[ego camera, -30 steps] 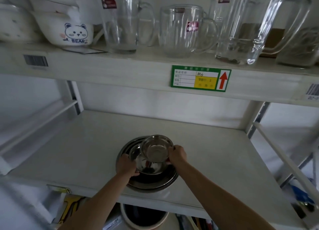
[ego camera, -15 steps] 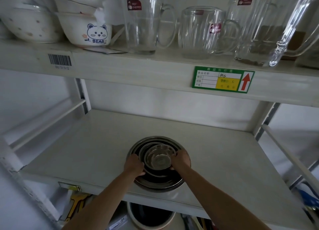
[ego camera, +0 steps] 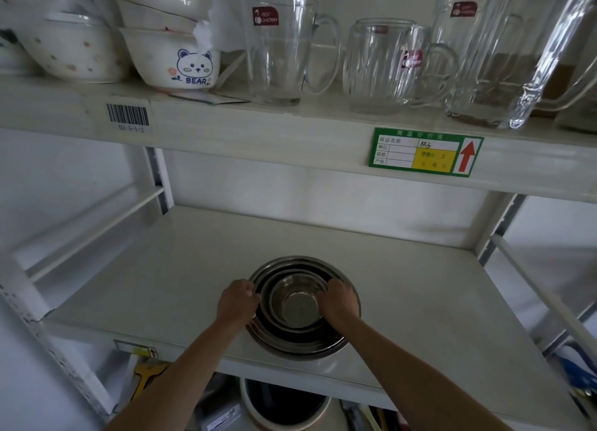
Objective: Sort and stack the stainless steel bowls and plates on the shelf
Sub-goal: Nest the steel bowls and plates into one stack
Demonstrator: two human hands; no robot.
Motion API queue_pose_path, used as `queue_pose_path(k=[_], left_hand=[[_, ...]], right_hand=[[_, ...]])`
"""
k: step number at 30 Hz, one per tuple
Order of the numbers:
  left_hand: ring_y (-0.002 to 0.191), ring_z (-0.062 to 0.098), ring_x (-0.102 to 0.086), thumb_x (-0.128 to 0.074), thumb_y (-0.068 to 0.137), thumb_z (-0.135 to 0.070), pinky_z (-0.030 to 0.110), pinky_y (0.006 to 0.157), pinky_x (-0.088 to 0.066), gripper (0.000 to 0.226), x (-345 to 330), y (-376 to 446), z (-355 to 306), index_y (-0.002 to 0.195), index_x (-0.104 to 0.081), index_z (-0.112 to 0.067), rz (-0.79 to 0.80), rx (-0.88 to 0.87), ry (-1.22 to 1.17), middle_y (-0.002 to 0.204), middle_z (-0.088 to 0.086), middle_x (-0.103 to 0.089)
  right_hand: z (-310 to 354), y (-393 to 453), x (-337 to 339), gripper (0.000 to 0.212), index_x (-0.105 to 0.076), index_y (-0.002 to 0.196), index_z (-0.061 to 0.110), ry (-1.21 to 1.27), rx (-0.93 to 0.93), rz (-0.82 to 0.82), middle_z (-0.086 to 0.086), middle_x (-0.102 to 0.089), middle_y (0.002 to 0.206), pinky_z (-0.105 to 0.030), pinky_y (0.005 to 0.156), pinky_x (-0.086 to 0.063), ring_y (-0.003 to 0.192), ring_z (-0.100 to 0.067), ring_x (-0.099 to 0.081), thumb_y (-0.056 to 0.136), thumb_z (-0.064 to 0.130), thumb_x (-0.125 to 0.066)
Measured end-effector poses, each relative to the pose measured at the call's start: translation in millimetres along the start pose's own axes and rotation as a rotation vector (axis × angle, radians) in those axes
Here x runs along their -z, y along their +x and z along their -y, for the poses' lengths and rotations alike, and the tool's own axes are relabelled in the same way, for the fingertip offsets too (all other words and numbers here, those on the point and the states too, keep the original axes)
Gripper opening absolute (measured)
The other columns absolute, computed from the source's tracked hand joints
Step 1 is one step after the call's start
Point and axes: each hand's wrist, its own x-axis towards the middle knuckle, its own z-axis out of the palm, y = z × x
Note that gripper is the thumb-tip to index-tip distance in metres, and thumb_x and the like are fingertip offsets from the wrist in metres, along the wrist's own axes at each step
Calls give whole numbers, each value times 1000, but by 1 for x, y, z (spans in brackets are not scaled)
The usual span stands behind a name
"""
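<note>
A nested stack of stainless steel bowls (ego camera: 298,341) sits near the front edge of the white middle shelf (ego camera: 161,278). The smallest bowl (ego camera: 297,303) rests level inside the others, its shiny bottom showing. My left hand (ego camera: 237,303) grips the stack's left rim with curled fingers. My right hand (ego camera: 342,301) holds the right rim of the small inner bowls. Both forearms reach in from below.
The upper shelf carries ceramic bowls, one with a bear print (ego camera: 181,58), and several glass mugs (ego camera: 284,49) and pitchers (ego camera: 484,58). A green label (ego camera: 424,152) is on its front edge. Shelf uprights stand at left and right. A round container (ego camera: 284,404) sits below.
The small bowl, held tilted above the stack a second ago, has been lowered and now sits nested flat inside. Both hands stay on the rims.
</note>
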Motion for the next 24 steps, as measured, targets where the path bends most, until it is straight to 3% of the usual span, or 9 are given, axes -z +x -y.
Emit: queue_pose_path(k=[3,6,9,13,15,18,21,24], left_hand=[[105,28,-66,-66,83,-18,27,86,-47,36,5,-11,-8,117,-64,-5,-111,-79,65,115,12,-69],[116,30,-58,-71,80,-27,37,95,-46,54,6,-12,-4,129,-56,-8,-167,-74,71,131,17,-56],[126,36,-49,-76,77,-35,43,102,-42,76,2,-6,3,141,-43,-9,-141,20,72,140,21,-43],[134,38,-41,-77,74,-44,44,105,-41,98,-4,2,10,150,-27,-8,-49,144,20,151,23,-31],[137,37,-38,-77,73,-48,43,105,-40,103,-8,7,11,151,-24,-7,-6,195,-5,154,21,-28],[136,36,-40,-77,71,-51,41,105,-40,104,-16,13,11,150,-26,-6,17,236,-11,154,20,-30],[131,36,-46,-79,65,-56,41,103,-46,108,-24,20,10,147,-31,-4,24,250,-5,149,20,-37],[129,37,-46,-79,67,-55,41,100,-46,107,-31,21,6,145,-30,-1,-5,256,5,147,22,-36]], right_hand=[[-3,-1,4,18,-65,91,11,-63,58,-31,-8,-68,97,-28,65,-41,89,-28,-63,89,25,-56],[-9,0,7,21,-68,92,12,-41,92,-77,-8,-66,104,-31,72,-48,98,-28,-63,87,30,-58],[-17,2,10,43,-59,125,19,-50,43,-141,-5,-53,128,-36,98,-41,120,-24,-51,89,43,-58],[-30,6,10,79,-36,146,20,49,-183,-91,-7,-40,146,-43,105,-36,134,-27,-41,83,60,-59],[-37,13,4,92,-32,149,17,238,-288,17,-11,-39,147,-46,106,-41,134,-31,-43,77,62,-65],[-46,24,-5,98,-44,139,12,545,-366,99,-13,-53,133,-48,96,-52,117,-34,-57,60,62,-75],[-49,30,-13,89,-49,130,12,581,-356,79,-12,-59,122,-47,90,-55,107,-33,-62,60,57,-78],[-48,29,-17,104,-42,134,17,517,-370,81,-10,-55,127,-48,92,-54,112,-33,-59,48,65,-74]])
